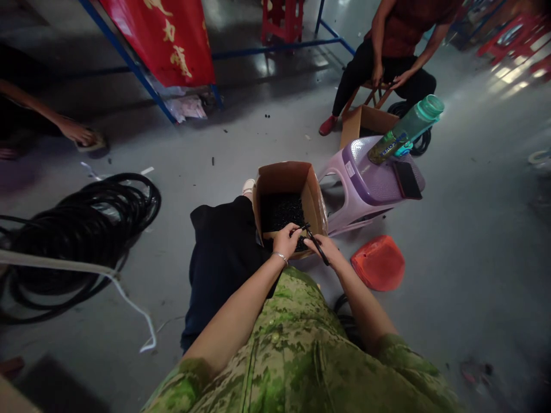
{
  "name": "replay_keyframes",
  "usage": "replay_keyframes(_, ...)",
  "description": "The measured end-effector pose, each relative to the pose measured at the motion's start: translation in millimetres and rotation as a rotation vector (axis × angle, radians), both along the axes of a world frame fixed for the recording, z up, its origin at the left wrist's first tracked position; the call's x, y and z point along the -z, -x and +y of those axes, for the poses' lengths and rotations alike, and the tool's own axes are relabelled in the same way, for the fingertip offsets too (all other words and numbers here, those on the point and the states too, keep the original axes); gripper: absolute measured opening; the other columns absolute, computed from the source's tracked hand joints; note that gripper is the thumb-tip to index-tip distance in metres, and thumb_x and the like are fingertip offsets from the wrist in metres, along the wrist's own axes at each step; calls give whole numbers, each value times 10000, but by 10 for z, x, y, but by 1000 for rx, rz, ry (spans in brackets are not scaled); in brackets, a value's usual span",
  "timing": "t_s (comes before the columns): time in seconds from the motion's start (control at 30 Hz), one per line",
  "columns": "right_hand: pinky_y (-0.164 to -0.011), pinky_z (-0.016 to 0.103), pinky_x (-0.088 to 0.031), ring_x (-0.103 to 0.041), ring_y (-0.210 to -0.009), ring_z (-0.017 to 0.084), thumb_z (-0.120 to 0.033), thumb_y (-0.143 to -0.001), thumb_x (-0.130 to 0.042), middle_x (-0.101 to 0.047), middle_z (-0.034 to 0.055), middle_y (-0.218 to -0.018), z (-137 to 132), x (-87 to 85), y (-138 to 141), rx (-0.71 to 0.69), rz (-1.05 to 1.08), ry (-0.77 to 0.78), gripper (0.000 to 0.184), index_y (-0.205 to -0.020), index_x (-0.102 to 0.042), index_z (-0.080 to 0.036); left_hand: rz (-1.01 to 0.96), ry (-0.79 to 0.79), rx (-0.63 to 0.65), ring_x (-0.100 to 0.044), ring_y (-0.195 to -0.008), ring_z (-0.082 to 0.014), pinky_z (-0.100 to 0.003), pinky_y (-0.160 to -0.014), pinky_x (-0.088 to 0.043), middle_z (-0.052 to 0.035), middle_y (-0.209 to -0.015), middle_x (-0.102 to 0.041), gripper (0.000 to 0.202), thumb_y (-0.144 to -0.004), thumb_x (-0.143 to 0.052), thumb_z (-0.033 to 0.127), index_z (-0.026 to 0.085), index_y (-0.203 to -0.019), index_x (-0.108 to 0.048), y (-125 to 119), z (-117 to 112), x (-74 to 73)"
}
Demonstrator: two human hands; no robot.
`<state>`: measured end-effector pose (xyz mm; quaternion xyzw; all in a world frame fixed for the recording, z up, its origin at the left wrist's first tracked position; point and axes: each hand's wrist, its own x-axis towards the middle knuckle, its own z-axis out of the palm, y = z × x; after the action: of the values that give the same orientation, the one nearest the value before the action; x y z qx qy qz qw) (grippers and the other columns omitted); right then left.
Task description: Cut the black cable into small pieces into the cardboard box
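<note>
Left hand [286, 241] pinches thin black piece [294, 232] over carton [284, 175], 6 o'clock side; right hand [329, 248], at left's 3 o'clock, grips black tool [317, 245]. Advisable: steady piece, left hand clear of tool's tip.

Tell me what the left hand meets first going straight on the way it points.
Most likely the slim black hand tool in the right hand, just ahead of the left hand; beyond it, possibly the right wall of the brown cardboard box. Depth is unclear from this single view.
</note>
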<state>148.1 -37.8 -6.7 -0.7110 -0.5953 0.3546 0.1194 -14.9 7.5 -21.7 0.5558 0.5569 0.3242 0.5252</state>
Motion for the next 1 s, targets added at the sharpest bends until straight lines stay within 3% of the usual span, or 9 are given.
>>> replay_keyframes(0.13, -534, 221, -339, -526, -583, 138, -730, -807, -459, -588, 8, -596, 23, 9, -3, -12, 15, 7, 592, -661, -609, -177, 128, -42, 21, -591, -719, -145, -235, -684, -426, -1, -741, -656, 123, -827, -575, 276, 200, -840, -671, 16, -2, -7)
replay_keyframes(0.33, -512, 219, -358, -551, -495, 139, -700, -834, -458, -544, 19, -443, -144, 35, 90, 51, 5, 2, 612, -518, -556, -185, 49, 73, -67, -568, -614, -124, -221, -627, -423, 29, -611, -602, 105, -819, -572, 247, 184, -785, -649, -8, 26, 72)
replay_keyframes(0.47, -499, 211, -362, -581, -504, 146, -710, -800, -508, -554, 14, -441, -221, 148, 193, 106, -44, -31, 589, -526, -555, -191, 65, 156, -148, -575, -606, -128, -227, -610, -435, 22, -610, -616, 105, -807, -593, 251, 174, -770, -654, -17, 29, 148)
replay_keyframes(0.6, -503, 204, -394, -602, -478, 138, -693, -828, -486, -581, 4, -463, -227, 231, 269, 129, 50, 40, 576, -545, -542, -196, 56, 177, -183, -606, -664, -133, -229, -646, -454, 4, -686, -664, 119, -801, -588, 208, 175, -855, -689, -9, 34, 204)
replay_keyframes(0.8, -509, 203, -429, -620, -482, 141, -676, -819, -523, -578, -12, -464, -199, 248, 225, 125, 83, 76, 534, -575, -543, -201, -3, 119, -167, -625, -719, -134, -236, -702, -478, -14, -797, -702, 153, -800, -609, 226, 181, -907, -709, -8, 52, 251)
replay_keyframes(1.0, -486, 195, -444, -612, -472, 121, -689, -823, -504, -633, 4, -558, -177, 246, 118, 132, 198, 146, 548, -647, -590, -178, 7, 136, -105, -595, -626, -121, -236, -659, -466, -1, -704, -672, 120, -794, -616, 229, 173, -850, -706, -21, 48, 176)
